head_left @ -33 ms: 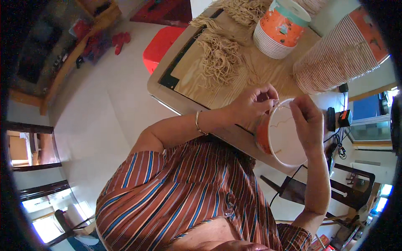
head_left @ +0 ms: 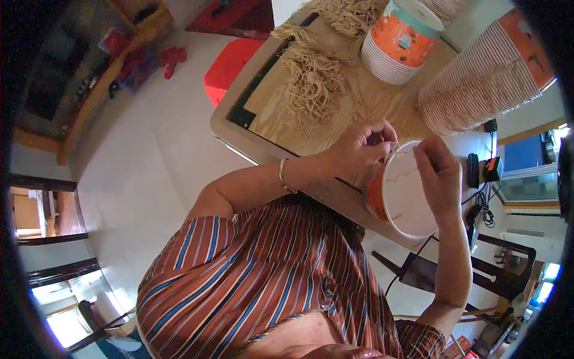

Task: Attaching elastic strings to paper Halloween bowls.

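Observation:
An orange paper bucket (head_left: 410, 200) lies tilted at the table's near edge, its white inside facing me. A thin beige twine (head_left: 402, 176) hangs wavy inside it. My left hand (head_left: 372, 143) is at the upper left of the rim, thumb and forefinger pinched on the twine. On the right of the opening my right hand (head_left: 440, 170) is pinched too, with a thin strand running from its fingertips toward the left hand. Beyond the hands lies a loose heap of beige twine (head_left: 317, 87). Bucket walls and fingers hide where the strand passes.
A short stack of orange paper buckets (head_left: 399, 45) stands on the wooden table (head_left: 281, 122). A taller stack (head_left: 478, 78) with twine across its sides leans at the right. Black cables (head_left: 487, 209) hang beyond the right edge. A red stool (head_left: 230, 69) stands past the left edge.

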The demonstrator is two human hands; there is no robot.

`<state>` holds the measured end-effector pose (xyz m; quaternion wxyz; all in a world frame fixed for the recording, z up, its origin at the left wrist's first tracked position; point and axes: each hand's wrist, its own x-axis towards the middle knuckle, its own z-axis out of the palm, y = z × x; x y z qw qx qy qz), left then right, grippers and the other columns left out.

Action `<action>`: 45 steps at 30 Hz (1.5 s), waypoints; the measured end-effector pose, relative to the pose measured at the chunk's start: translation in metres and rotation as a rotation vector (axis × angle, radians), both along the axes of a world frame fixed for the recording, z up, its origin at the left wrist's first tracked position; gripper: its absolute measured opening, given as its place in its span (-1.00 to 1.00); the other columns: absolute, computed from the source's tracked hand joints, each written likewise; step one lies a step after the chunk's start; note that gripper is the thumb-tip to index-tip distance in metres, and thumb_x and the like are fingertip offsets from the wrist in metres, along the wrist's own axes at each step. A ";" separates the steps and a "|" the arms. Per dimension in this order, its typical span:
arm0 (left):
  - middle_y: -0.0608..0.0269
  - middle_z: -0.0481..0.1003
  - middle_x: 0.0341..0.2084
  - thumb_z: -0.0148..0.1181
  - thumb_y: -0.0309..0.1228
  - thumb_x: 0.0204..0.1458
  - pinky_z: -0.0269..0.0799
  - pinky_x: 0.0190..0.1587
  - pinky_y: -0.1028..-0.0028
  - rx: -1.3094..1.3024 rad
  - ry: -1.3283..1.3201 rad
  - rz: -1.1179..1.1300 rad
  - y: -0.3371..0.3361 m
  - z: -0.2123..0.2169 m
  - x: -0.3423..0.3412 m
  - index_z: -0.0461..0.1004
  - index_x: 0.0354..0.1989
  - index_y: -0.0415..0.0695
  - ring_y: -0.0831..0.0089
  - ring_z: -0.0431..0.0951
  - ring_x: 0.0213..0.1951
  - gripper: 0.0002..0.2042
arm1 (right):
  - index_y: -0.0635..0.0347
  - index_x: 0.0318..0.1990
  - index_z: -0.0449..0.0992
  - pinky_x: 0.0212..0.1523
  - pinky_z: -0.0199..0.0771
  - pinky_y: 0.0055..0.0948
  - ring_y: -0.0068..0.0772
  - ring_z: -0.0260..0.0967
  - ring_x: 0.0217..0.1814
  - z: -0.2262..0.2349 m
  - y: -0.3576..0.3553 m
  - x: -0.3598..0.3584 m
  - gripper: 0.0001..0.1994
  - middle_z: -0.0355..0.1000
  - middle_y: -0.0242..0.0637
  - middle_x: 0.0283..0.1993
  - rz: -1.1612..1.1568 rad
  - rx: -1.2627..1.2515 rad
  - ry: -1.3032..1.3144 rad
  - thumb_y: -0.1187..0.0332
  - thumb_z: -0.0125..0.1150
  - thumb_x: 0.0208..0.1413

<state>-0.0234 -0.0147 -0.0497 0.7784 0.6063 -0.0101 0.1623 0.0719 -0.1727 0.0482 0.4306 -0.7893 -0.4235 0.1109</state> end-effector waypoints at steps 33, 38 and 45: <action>0.32 0.42 -0.34 0.08 -0.38 0.11 0.39 -0.21 0.55 0.450 -0.162 0.164 0.011 0.034 -0.003 0.44 -0.19 -0.18 0.63 0.41 -0.32 -0.83 | 0.25 -0.35 0.36 -0.42 0.36 -0.49 -0.55 0.29 -0.48 -0.010 -0.010 0.001 -0.92 0.35 -0.28 -0.51 -0.050 0.080 -0.065 0.46 0.11 0.11; 0.26 0.40 -0.33 0.11 -0.33 0.09 0.38 -0.20 0.48 0.693 -0.180 0.130 0.013 0.055 0.003 0.49 -0.20 -0.17 0.48 0.44 -0.31 -0.80 | 0.23 -0.35 0.37 -0.43 0.36 -0.44 -0.45 0.32 -0.51 -0.006 -0.009 0.000 -0.89 0.37 -0.23 -0.50 -0.025 0.066 -0.125 0.40 0.11 0.12; 0.18 0.36 -0.36 0.18 -0.31 -0.01 0.40 -0.21 0.39 0.881 -0.155 0.078 0.018 0.061 0.015 0.48 -0.31 -0.19 0.32 0.46 -0.29 -0.80 | 0.21 -0.33 0.37 -0.41 0.37 -0.37 -0.36 0.37 -0.50 -0.001 -0.008 -0.001 -0.88 0.41 -0.20 -0.50 -0.042 0.049 -0.016 0.37 0.12 0.12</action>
